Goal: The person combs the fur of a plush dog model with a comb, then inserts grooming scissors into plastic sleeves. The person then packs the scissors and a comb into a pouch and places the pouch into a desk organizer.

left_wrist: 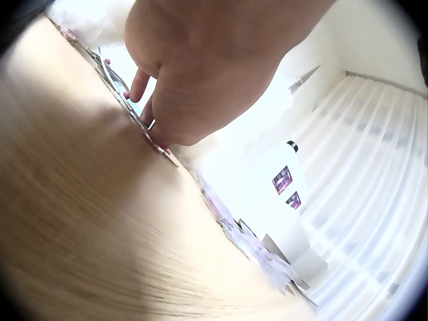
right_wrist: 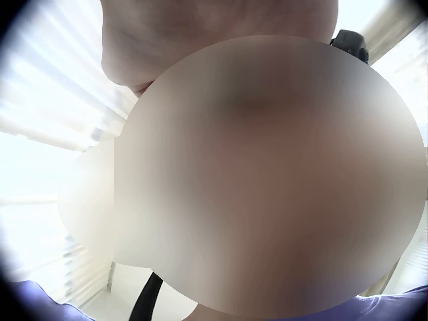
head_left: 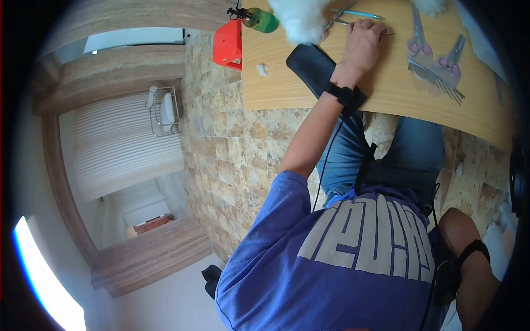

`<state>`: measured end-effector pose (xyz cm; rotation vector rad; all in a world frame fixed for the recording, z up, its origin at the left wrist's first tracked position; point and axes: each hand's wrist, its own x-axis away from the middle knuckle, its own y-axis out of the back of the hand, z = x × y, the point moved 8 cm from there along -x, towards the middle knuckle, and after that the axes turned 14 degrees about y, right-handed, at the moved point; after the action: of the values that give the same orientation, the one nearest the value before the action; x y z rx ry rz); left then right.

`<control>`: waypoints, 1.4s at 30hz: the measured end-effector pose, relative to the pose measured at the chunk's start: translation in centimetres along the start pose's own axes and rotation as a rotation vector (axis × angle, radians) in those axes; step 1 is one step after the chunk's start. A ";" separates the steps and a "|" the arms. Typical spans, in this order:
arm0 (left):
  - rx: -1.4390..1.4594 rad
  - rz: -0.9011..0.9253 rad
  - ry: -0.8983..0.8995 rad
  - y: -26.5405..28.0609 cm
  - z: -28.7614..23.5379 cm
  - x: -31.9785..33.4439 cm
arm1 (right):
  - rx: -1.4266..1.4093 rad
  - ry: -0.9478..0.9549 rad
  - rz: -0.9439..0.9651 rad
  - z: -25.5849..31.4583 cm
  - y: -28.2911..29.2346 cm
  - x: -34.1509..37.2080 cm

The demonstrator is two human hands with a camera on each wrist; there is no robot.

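Silver scissors (head_left: 340, 22) on the table (head_left: 276, 88) touch the left of the hands (head_left: 362, 46).

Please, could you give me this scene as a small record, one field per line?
Left hand: over the wooden table, fingers at a pair of scissors; grip unclear
Right hand: away from the table; fingers hidden
Near left hand: black case, light-blue slim tool
Table's right part: comb, two more pairs of scissors
Picture top: white fluffy fur, partly in frame
Table's left part: green spray bottle, white tuft
Beside table: red stool
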<state>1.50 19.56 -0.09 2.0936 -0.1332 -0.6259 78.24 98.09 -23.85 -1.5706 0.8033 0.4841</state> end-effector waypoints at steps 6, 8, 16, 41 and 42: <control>0.083 0.092 0.027 0.3 -0.5 -0.1 | -0.017 -0.011 0.065 2.0 2.4 -3.8; 0.081 0.107 0.002 0.4 -1.1 0.0 | -0.027 -0.003 0.089 2.3 3.8 -4.5; 0.096 0.257 -0.111 1.0 -2.6 1.1 | -0.012 0.061 0.126 -39.5 2.6 -33.3; 0.231 0.068 0.270 9.1 -0.9 8.9 | 2.906 -0.113 0.138 -54.3 27.5 -47.5; 0.236 0.074 0.303 9.5 -0.5 9.5 | 2.994 -0.164 0.215 -54.5 28.2 -47.4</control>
<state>11.28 11.44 4.18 2.3728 -0.1162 -0.2523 18.33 54.88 -0.33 1.3179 0.5464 -0.5547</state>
